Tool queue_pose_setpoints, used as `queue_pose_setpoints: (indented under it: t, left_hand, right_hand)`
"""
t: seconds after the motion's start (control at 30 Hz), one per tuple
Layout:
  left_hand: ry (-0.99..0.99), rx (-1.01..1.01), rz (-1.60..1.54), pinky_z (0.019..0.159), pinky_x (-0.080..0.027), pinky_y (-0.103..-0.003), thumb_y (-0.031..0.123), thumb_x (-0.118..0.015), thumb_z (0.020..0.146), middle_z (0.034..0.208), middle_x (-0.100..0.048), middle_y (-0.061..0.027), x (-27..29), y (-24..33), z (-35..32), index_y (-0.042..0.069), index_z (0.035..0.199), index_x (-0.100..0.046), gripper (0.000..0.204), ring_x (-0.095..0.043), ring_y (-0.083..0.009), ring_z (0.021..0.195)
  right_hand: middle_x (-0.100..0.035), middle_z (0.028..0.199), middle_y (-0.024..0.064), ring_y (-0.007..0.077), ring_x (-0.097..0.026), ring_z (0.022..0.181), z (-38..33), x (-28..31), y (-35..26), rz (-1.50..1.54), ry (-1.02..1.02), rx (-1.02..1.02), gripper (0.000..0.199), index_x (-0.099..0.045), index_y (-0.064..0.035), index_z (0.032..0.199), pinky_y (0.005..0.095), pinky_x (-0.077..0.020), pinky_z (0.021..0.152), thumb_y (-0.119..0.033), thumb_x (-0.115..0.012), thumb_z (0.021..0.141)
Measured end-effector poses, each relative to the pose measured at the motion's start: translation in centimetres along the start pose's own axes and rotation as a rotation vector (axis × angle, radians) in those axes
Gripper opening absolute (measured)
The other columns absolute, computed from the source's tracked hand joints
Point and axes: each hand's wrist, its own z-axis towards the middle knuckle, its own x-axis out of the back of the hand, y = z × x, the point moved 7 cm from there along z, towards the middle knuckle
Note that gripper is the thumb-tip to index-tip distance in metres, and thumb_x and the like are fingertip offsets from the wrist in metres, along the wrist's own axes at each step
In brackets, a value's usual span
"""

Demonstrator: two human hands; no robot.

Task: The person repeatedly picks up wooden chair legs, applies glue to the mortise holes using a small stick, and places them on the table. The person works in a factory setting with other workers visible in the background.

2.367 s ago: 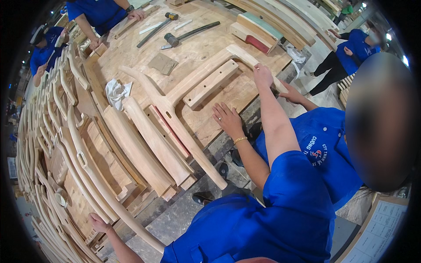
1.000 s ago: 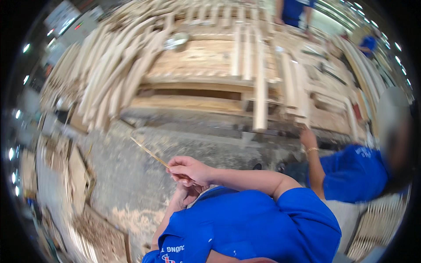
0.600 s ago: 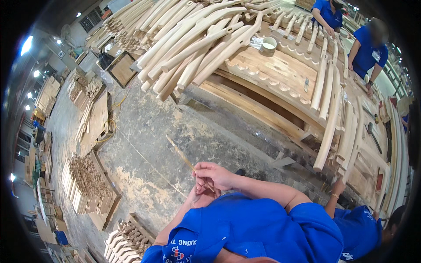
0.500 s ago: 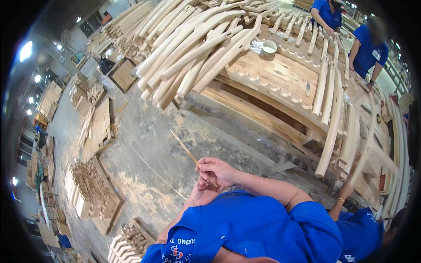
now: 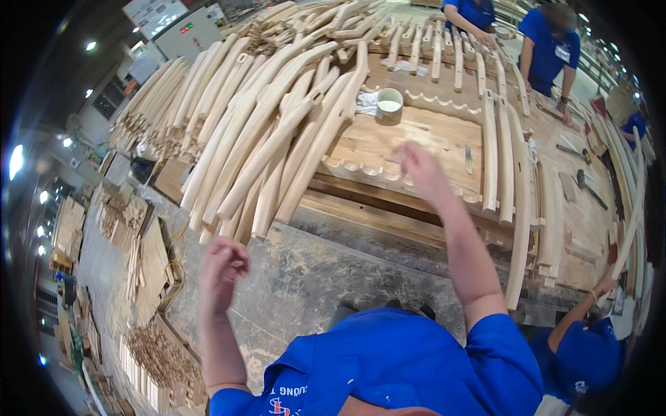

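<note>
My right hand (image 5: 419, 170) is raised over the front edge of the wooden workbench (image 5: 416, 142), blurred by motion, fingers apart and empty. My left hand (image 5: 222, 267) is lifted above the dusty concrete floor (image 5: 312, 277), its fingers loosely curled with nothing visible in them. It is just below the near ends of a pile of long curved wooden chair parts (image 5: 277, 139). A cup of white glue (image 5: 389, 104) stands beside a white rag (image 5: 366, 104) on the bench, beyond my right hand.
More curved pieces (image 5: 517, 208) lie along the bench's right side, with a hammer (image 5: 590, 188) further right. Two people in blue (image 5: 548, 41) work at the far end, another (image 5: 583, 347) at lower right. Stacks of small wood parts (image 5: 156, 347) sit on the floor at left.
Both hands were together at my chest on a thin wooden stick. Now they are apart and raised, the stick is out of sight, and the view has swung toward the bench.
</note>
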Motion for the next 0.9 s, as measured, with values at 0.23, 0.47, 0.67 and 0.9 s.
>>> queue_pose_setpoints:
  t: [0.23,0.47,0.67,0.9]
  left_hand:
    - [-0.119,-0.187,0.879,0.073,-0.043,-0.026,0.021,-0.058,0.085,0.104,-0.054,-0.0077,2.8,4.9,10.9,0.003,0.115,-0.051,0.035,-0.049,-0.0126,0.086]
    - [-0.449,0.017,1.066,0.076,-0.047,-0.03,0.031,-0.068,0.078,0.128,-0.041,-0.0178,2.1,0.1,18.8,0.005,0.143,-0.019,0.085,-0.05,-0.0143,0.09]
    - [-0.623,0.121,0.758,0.087,-0.042,-0.027,0.014,-0.065,0.076,0.137,-0.033,-0.0185,1.9,-3.6,19.7,0.009,0.145,-0.006,0.092,-0.048,-0.0171,0.105]
    - [-0.456,0.298,0.334,0.05,-0.048,-0.03,0.0,-0.057,0.07,0.098,-0.05,-0.0118,1.5,-1.3,18.1,0.016,0.146,-0.011,0.09,-0.055,-0.0163,0.063]
  right_hand:
    - [-0.068,0.091,0.0114,0.0282,-0.065,0.085,12.4,6.3,-1.0,-1.148,0.048,-0.133,0.02,-0.066,-0.01,0.096,0.0408,-0.0513,0.069,-0.014,-0.051,0.083]
    - [-0.068,0.092,0.0082,0.0233,-0.066,0.088,18.5,2.7,-0.1,-1.325,0.005,-0.214,0.019,-0.067,-0.0121,0.095,0.0373,-0.0519,0.068,-0.015,-0.052,0.084]
    - [-0.068,0.094,0.0085,0.0247,-0.065,0.089,20.0,1.0,3.7,-1.183,0.006,-0.37,0.018,-0.067,-0.0109,0.093,0.0382,-0.0517,0.07,-0.015,-0.052,0.084]
    - [-0.066,0.096,0.0139,0.028,-0.064,0.088,15.6,1.9,10.6,-0.708,0.302,-0.491,0.019,-0.065,-0.0072,0.094,0.0408,-0.0508,0.072,-0.015,-0.053,0.082]
